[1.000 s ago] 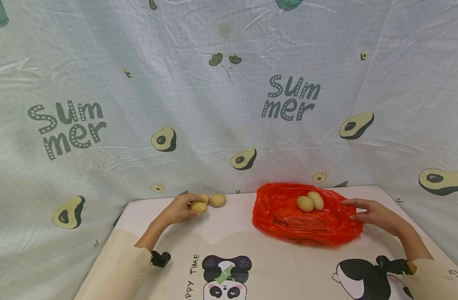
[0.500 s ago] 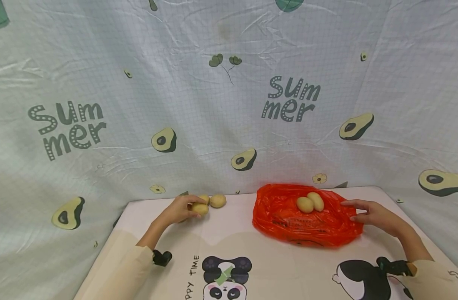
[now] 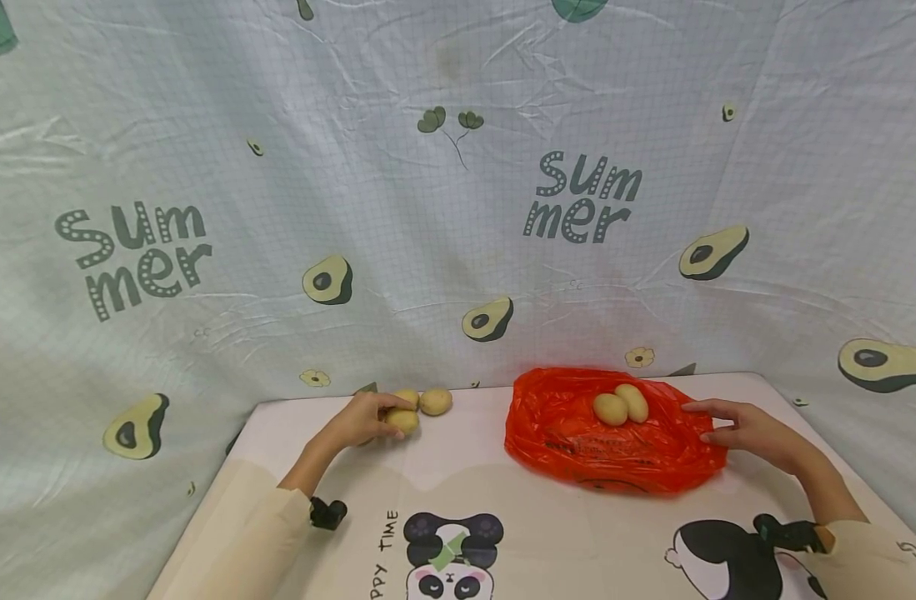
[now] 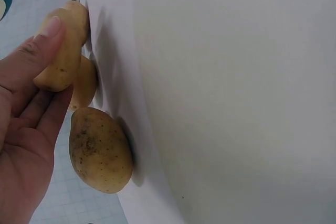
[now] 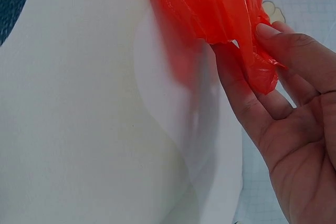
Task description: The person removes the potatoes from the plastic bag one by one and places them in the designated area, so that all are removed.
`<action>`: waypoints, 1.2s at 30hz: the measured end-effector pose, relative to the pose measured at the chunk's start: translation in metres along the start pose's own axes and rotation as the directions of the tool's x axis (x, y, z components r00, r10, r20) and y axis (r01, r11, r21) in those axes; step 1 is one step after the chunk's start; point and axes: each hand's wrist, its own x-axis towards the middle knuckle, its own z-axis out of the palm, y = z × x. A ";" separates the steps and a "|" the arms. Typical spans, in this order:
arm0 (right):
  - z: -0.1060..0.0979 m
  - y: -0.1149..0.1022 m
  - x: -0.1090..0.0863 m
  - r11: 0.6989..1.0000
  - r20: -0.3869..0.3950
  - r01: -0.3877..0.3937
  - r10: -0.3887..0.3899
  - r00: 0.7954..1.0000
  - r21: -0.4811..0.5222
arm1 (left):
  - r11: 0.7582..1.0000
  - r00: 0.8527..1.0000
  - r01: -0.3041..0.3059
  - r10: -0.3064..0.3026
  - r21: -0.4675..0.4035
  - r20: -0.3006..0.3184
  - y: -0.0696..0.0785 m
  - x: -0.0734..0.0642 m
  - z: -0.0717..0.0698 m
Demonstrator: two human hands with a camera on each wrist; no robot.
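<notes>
picking up a potato [image 4: 59, 59] looks like our step: left hand [image 3: 358, 419] pinches it beside three loose potatoes [image 4: 100, 153] near the table's [image 3: 458, 450] far edge; right hand [image 5: 296, 135] holds the bag [image 5: 210, 3] by its edge. next move, we'd say, calls for a lift clear of its neighbours. two more potatoes [image 3: 610, 409] sit at the bag; we can't tell if inside or on top. head view nearly hides one loose potato behind left hand.
</notes>
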 end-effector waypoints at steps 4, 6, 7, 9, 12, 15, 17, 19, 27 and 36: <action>0.000 0.000 0.000 1.000 0.006 -0.002 0.002 1.000 -0.001 | 1.000 1.000 0.006 -0.007 0.029 0.026 0.002 0.001 -0.002; -0.001 0.000 0.000 1.000 0.008 -0.003 0.003 1.000 0.000 | 0.999 0.999 0.010 -0.011 0.035 0.033 0.002 0.002 -0.003; -0.001 0.000 0.000 1.000 0.007 -0.005 0.005 1.000 0.000 | 0.999 0.999 0.008 -0.009 0.042 0.034 0.002 0.002 -0.003; -0.001 0.000 0.000 1.000 0.008 -0.007 0.007 1.000 0.001 | 0.999 0.999 0.006 -0.008 0.051 0.035 0.000 0.003 -0.003; 0.000 0.000 0.000 1.000 0.008 -0.008 0.008 1.000 0.000 | 0.999 0.999 0.010 -0.012 0.047 0.040 -0.002 0.003 -0.003; 0.001 -0.001 0.000 1.000 0.009 -0.010 0.010 1.000 0.002 | 0.999 0.998 0.011 -0.013 0.043 0.054 -0.002 0.002 -0.003; 0.001 -0.002 0.000 1.000 0.008 -0.012 0.012 1.000 0.006 | 0.999 0.998 0.005 -0.007 0.042 0.065 -0.002 0.001 -0.001; 0.001 -0.003 0.000 1.000 0.010 -0.015 0.015 1.000 0.012 | 0.999 0.998 -0.011 0.008 0.051 0.069 -0.003 0.002 0.000; 0.001 -0.005 -0.001 0.999 0.011 -0.022 0.021 1.000 0.031 | 0.994 0.997 -0.045 0.039 0.098 0.063 -0.001 0.001 0.004; 0.001 -0.004 0.000 1.000 0.016 -0.027 0.027 1.000 0.007 | 0.991 0.998 -0.045 0.040 0.129 0.041 0.000 -0.002 0.004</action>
